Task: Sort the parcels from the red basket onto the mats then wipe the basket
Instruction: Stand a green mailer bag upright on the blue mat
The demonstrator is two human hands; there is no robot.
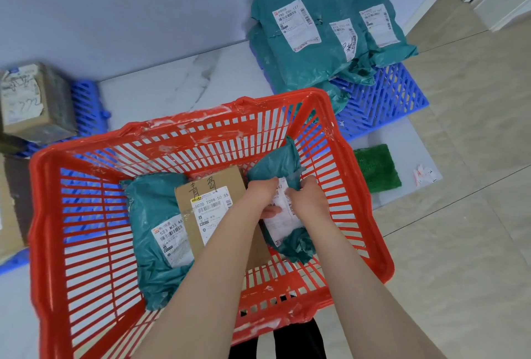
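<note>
A red slatted basket (51,215) stands on the floor in front of me. Inside it lie a teal bag parcel (152,209) at the left, a cardboard box parcel (212,186) in the middle, and another teal bag parcel (275,166) at the right. My left hand (263,190) and my right hand (307,200) both grip that right-hand teal bag at its white label. Several teal bag parcels (310,51) are stacked on a blue mat (388,97) at the back right. A cardboard box (31,102) sits on another blue mat (86,105) at the left.
A green cloth (376,167) lies on the floor right of the basket, with a scrap of white paper (425,176) beyond it. Another brown box (11,203) shows at the far left edge. A wall runs along the back.
</note>
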